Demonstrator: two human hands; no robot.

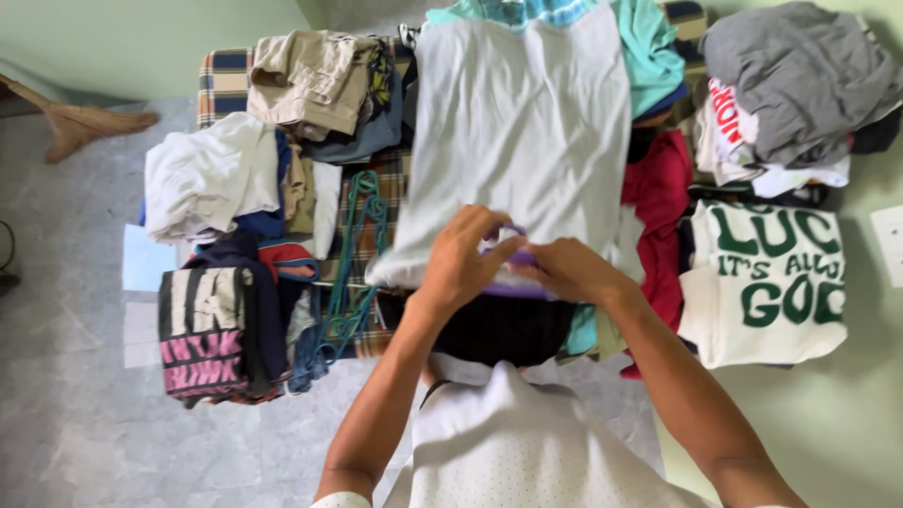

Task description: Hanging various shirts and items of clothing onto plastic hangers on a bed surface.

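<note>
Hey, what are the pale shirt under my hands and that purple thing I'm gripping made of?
Pale shirt: probably soft matte cotton knit; it drapes with gentle wrinkles. Purple thing: possibly smooth plastic, like a hanger; both hands, left hand and right hand, mostly hide it.

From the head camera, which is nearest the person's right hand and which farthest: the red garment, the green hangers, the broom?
From the right hand:
1. Red garment, just beside it on its outer side.
2. Green hangers, across past the left hand.
3. Broom, far corner on the floor.

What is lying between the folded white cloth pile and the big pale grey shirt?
In the head view, teal plastic hangers lie on the checked blanket between them.
</note>
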